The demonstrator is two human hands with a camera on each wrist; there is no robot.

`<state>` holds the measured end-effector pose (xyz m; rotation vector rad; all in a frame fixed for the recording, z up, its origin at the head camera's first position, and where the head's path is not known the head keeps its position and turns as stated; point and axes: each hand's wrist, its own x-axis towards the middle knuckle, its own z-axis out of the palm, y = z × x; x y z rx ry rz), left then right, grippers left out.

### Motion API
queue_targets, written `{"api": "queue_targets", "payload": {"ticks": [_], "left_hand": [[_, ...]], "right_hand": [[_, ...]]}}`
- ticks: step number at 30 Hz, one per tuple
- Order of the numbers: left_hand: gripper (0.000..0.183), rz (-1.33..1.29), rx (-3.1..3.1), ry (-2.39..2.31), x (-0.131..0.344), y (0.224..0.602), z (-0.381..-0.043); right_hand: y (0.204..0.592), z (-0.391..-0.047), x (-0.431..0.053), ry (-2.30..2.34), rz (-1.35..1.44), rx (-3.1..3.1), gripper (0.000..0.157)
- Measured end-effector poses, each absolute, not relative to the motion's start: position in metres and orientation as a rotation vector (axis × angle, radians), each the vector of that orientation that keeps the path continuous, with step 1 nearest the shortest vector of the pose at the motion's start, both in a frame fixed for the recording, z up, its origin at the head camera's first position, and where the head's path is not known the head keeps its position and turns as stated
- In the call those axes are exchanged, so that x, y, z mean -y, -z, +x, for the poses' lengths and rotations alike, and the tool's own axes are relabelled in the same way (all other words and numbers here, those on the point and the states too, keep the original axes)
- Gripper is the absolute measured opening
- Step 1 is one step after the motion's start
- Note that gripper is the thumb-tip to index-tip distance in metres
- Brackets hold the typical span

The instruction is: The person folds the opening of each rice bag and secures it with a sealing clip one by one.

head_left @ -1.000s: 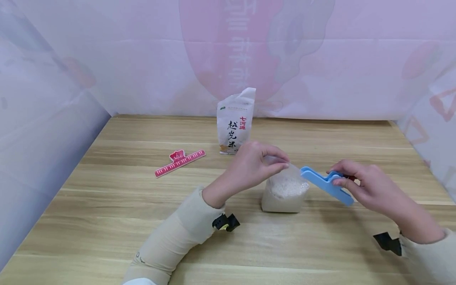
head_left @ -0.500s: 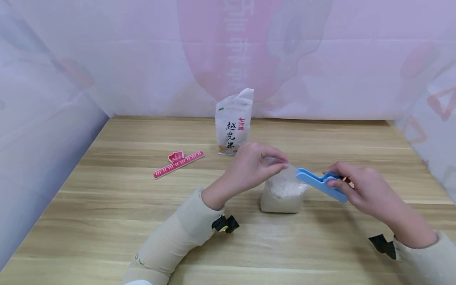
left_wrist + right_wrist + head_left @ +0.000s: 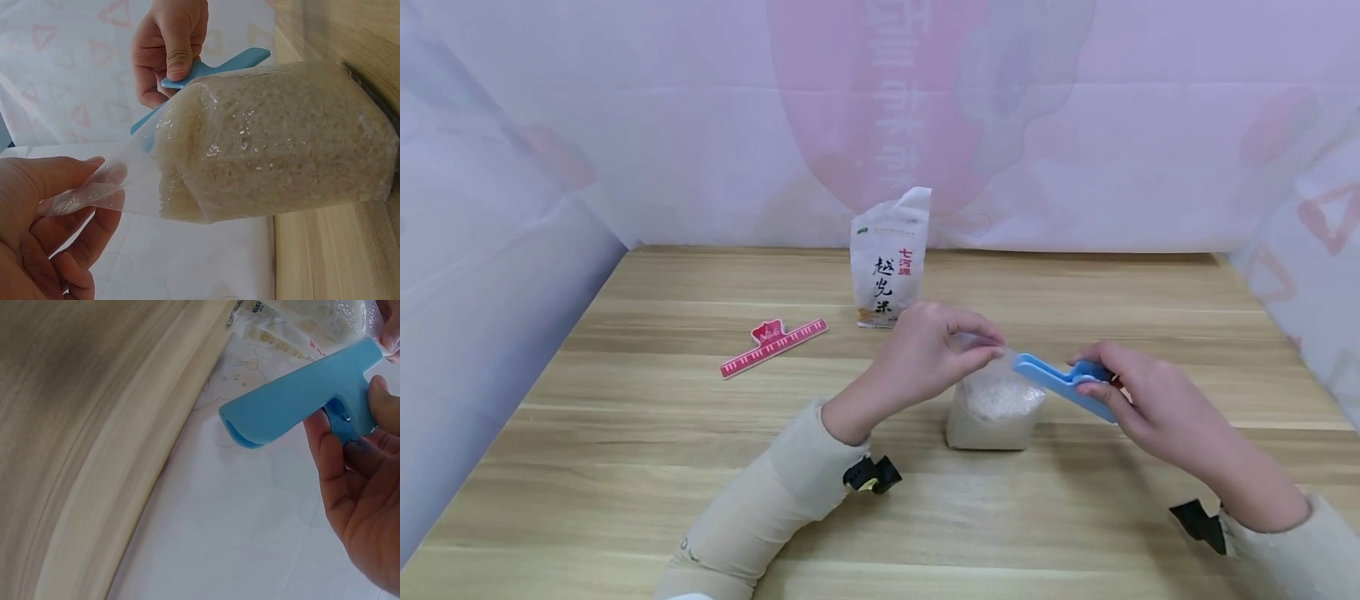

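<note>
A clear plastic bag of rice (image 3: 992, 412) stands upright on the wooden table. My left hand (image 3: 928, 346) pinches the gathered top of this bag between thumb and fingers; in the left wrist view the film (image 3: 134, 187) narrows into that pinch. On the right, my right hand (image 3: 1150, 400) grips a blue bag clip (image 3: 1060, 385) by its handles, thumb on one side and fingers on the other. The far end of the clip is right at the bag's neck, just beside the left fingertips. Seen from the right wrist, the blue clip (image 3: 300, 394) has a narrow gap along its bars.
Behind the left hand stands a white paper rice bag (image 3: 891, 254) with printed characters. A pink-red clip (image 3: 773, 346) with a piano-key pattern lies on the table (image 3: 625, 467) to the left. A printed cloth backdrop (image 3: 700, 150) encloses the back and sides.
My right hand has moved left with the blue clip, bringing the clip's end up to the bag's neck. The left hand keeps its pinch on the bag.
</note>
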<state>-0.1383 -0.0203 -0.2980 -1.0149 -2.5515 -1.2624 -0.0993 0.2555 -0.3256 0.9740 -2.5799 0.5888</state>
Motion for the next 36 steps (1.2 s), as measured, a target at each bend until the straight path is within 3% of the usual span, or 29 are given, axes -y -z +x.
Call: {"api": "queue_targets", "payload": {"ticks": [22,36], "left_hand": [[0.008,-1.016,2.540,1.185,0.021,0.295,-0.134],[0.010,-1.095,2.598,1.275,0.033,0.291,-0.144]], "right_hand": [[0.326,-0.103,-0.239,-0.605,0.986,2.443,0.025],[0.325,-0.101,-0.238,-0.638,0.948,2.503,0.020]]}}
